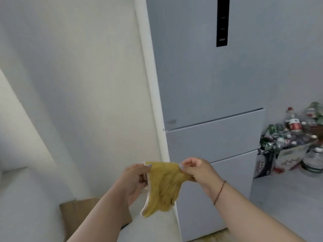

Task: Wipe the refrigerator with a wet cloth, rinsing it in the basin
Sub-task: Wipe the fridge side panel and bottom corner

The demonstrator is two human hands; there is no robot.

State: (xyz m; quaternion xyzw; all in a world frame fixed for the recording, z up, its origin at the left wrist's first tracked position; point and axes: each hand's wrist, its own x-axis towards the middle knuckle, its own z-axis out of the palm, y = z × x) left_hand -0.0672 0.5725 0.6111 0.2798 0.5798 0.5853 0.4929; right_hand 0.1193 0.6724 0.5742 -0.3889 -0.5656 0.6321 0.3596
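Cloth: yellow cloth (164, 186) is hanging stretched between my hands
Left hand (134, 180): I'm pinching its left corner
Right hand (195, 172): I'm pinching its right corner
Refrigerator (209, 84): standing closed just behind

Mustard-yellow cloth (164, 186) with white edging, pale grey refrigerator (201, 84) with black vertical panel (222, 21)

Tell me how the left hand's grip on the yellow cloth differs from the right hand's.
The left hand pinches the yellow cloth at its white-trimmed edge, thumb laid over the corner; the right hand grips a bunched part with no trim showing. The left hand sits slightly lower than the right hand. The right wrist wears a thin bracelet; the left wrist is bare. Both hold the cloth's top edge, stretched between them, before the refrigerator.
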